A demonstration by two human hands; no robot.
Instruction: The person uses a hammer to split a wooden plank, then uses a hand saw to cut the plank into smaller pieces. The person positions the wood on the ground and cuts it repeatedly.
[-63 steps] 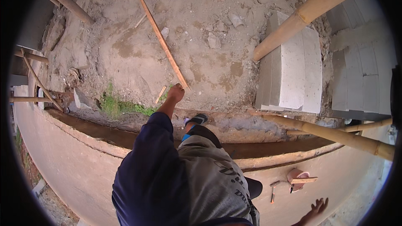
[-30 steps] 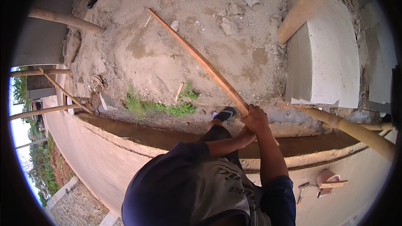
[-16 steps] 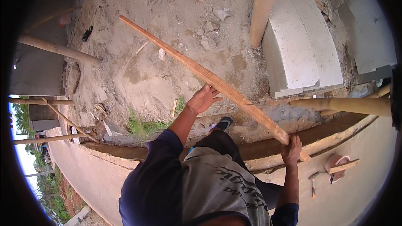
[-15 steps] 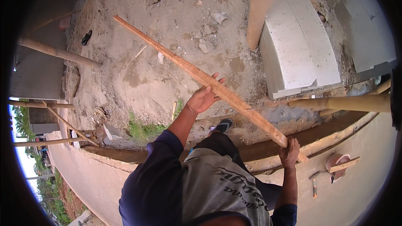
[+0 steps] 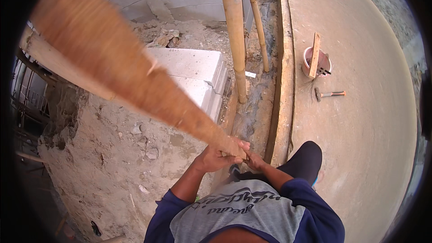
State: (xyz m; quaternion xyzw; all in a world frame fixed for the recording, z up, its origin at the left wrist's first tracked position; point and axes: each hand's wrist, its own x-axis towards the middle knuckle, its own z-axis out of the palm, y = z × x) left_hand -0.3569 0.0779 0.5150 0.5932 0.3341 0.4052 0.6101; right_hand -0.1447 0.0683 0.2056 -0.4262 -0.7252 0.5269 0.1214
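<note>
Bucket (image 5: 307, 66), wood strip (image 5: 314, 55) across rim, left hand (image 5: 213, 158), right hand (image 5: 255, 161) holding plank (image 5: 135, 74)

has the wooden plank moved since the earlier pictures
Yes: against the pale blocks, the wooden plank has swung toward them, now partly covering them in view, its far end nearer the camera.

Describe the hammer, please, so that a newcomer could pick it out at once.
Find the smooth slab on the picture's right. On it sits a pink bucket with a wood strip across its top; just below that in the picture lies the hammer. It alone has a dark head and a grey-and-orange handle.
</note>
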